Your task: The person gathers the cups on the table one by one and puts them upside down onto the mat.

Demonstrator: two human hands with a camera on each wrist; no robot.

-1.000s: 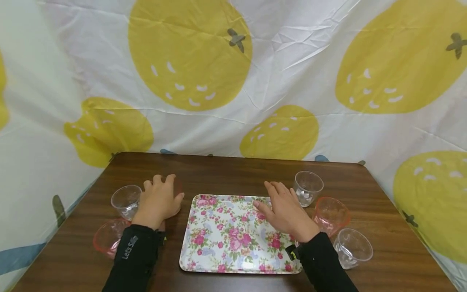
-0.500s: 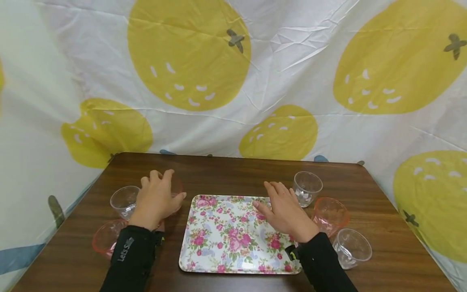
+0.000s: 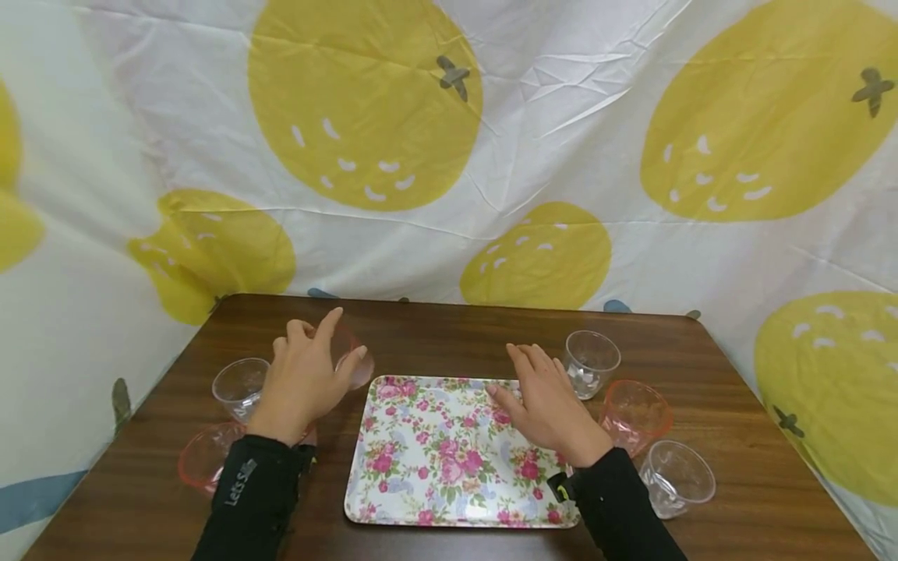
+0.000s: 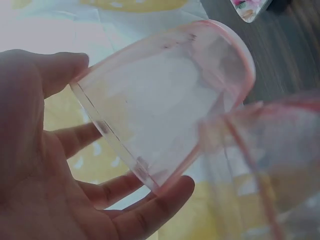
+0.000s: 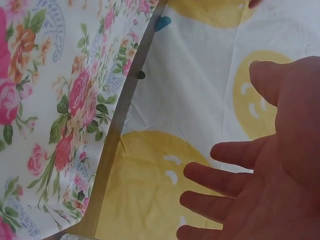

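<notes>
My left hand (image 3: 303, 382) grips a pink-tinted clear cup (image 4: 160, 95) around its base, thumb on one side and fingers on the other. In the head view this cup is tilted, its mouth away from the palm, and my hand partly hides it. A second pink-rimmed cup (image 4: 280, 165) looms close at the right of the left wrist view. My right hand (image 3: 550, 405) holds nothing, its fingers extended over the right side of the floral tray (image 3: 435, 452). To the left of my left hand stand a clear cup (image 3: 238, 382) and a pink-rimmed cup (image 3: 206, 460).
On the right of the brown table (image 3: 421, 335) stand a clear cup (image 3: 592, 358), a pink-rimmed cup (image 3: 638, 413) and another clear cup (image 3: 677, 475). A white cloth (image 3: 393, 249) with yellow fruit prints hangs behind the table.
My left hand has shifted slightly away and to the right with the pink-tinted cup, which now shows more beside the thumb. My right hand has hardly moved.
</notes>
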